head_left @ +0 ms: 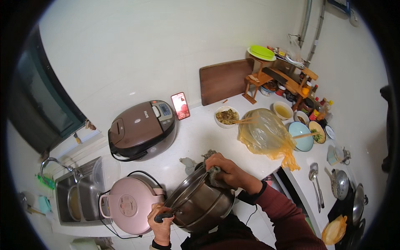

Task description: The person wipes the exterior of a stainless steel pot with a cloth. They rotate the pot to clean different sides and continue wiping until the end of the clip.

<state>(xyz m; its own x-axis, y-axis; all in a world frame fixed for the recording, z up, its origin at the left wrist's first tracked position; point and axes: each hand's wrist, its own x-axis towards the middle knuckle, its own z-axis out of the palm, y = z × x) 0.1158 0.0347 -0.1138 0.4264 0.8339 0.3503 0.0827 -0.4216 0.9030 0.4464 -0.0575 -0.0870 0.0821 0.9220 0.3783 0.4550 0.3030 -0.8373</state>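
1. Your left hand point(161, 225) is closed around the dark handle point(163, 217) of a stainless steel pot point(200, 202), at the lower centre of the head view
2. The pot is tilted and held off the white counter point(200, 137), above its front edge and just beside the pink round appliance point(130, 204); its glass lid point(185, 191) sits against its mouth
3. Your right hand point(227, 171) presses a grey cloth point(213, 175) against the pot's upper rim, fingers curled over the cloth
4. A second scrap of grey cloth point(189, 163) lies on the counter just behind the pot
5. A brown rice cooker point(141, 129) stands farther back, with a phone point(180, 106) leaning on the wall beside it
6. A steel sink point(77, 196) with a curved tap lies to your left
7. To your right: a white bowl of food point(227, 116) with chopsticks, a yellow plastic bag point(266, 135) and a pale blue bowl point(301, 136)
8. A wooden cutting board point(225, 80) leans on the wall next to a wooden rack point(283, 79) that carries a green plate point(261, 52)
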